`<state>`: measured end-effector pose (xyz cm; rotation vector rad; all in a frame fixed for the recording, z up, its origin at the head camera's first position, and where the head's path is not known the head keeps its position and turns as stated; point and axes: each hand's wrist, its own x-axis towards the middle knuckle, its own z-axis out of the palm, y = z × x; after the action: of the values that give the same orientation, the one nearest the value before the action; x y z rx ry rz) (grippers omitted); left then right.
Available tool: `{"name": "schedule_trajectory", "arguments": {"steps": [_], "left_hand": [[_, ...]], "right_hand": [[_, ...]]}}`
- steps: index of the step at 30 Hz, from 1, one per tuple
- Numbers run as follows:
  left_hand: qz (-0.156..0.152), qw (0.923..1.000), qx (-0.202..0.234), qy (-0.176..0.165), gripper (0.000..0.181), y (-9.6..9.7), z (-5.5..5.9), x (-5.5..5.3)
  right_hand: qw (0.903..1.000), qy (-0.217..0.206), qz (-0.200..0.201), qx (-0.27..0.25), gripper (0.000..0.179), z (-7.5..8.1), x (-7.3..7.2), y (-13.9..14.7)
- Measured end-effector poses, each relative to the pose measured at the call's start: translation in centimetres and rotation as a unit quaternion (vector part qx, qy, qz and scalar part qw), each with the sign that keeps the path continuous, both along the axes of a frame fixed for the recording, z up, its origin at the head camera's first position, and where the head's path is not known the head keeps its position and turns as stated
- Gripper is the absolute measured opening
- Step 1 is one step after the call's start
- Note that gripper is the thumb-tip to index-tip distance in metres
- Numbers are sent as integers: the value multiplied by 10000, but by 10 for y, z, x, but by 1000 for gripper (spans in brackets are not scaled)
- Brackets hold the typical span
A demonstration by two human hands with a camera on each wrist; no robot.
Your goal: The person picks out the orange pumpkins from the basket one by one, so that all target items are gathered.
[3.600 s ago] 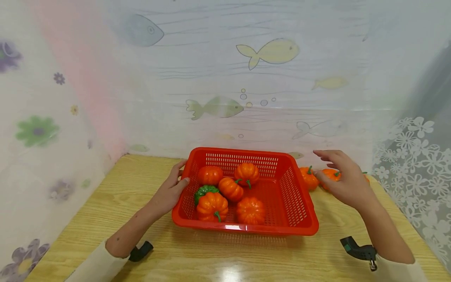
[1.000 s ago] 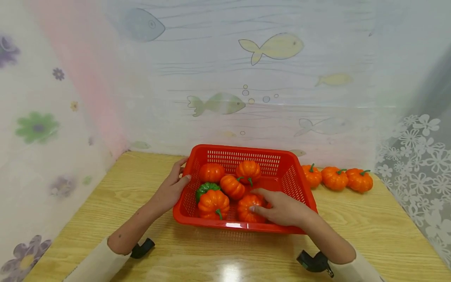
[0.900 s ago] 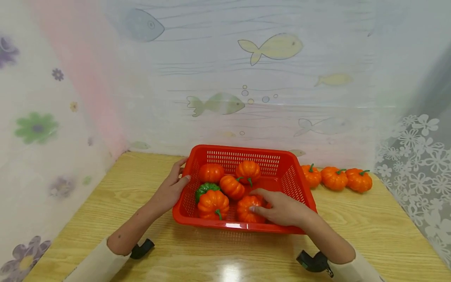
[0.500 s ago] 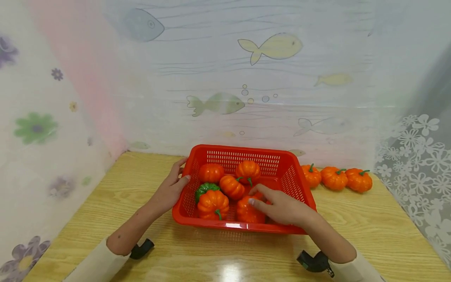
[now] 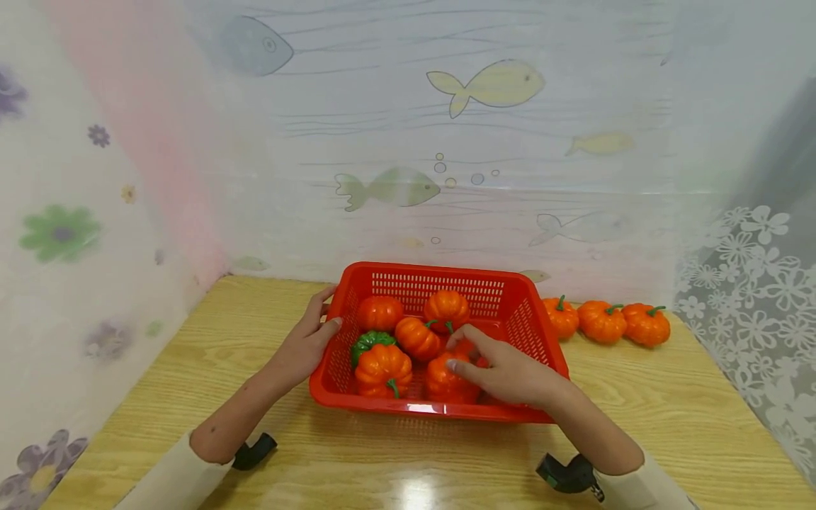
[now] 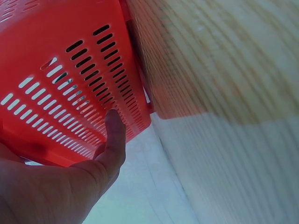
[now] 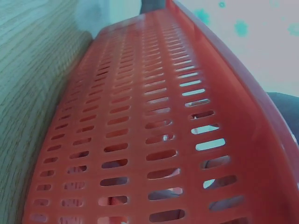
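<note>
A red plastic basket [image 5: 440, 409] with slotted walls stands on the table. My left hand [image 5: 308, 347] grips its left side, thumb on the rim and fingers along the outer wall, as the left wrist view also shows. Inside, my right hand [image 5: 510, 368] holds an orange toy pumpkin [image 5: 446, 386] at the front, with thumb and fingers over its top. Several other orange pumpkins [image 5: 384, 370] lie in the basket, and a green pumpkin [image 5: 370, 345] is partly hidden among them. In the right wrist view the basket's wall [image 7: 135, 121] blocks the hand from sight.
Three orange pumpkins [image 5: 601, 322] with green stems stand in a row on the wooden table [image 5: 637, 411], right of the basket. Behind the table hangs a pale curtain [image 5: 382, 234] printed with fish. Each wrist wears a black camera mount [image 5: 569, 473].
My right hand has come from above the row of pumpkins into the basket and taken hold of the front pumpkin. In the last second it rose slightly, tilting the pumpkin. My left hand stayed put.
</note>
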<state>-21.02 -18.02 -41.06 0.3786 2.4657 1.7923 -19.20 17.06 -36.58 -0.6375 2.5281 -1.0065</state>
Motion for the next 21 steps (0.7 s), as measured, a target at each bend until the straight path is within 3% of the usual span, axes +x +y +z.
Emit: {"name": "schedule_trajectory", "arguments": {"steps": [11, 21], "left_hand": [[-24, 10000, 39, -2, 61, -1, 1, 1], [-19, 10000, 7, -17, 61, -1, 1, 0]], "right_hand": [[9973, 699, -219, 16, 35, 3, -1, 8], [9893, 1385, -282, -373, 41, 14, 5, 26]]}}
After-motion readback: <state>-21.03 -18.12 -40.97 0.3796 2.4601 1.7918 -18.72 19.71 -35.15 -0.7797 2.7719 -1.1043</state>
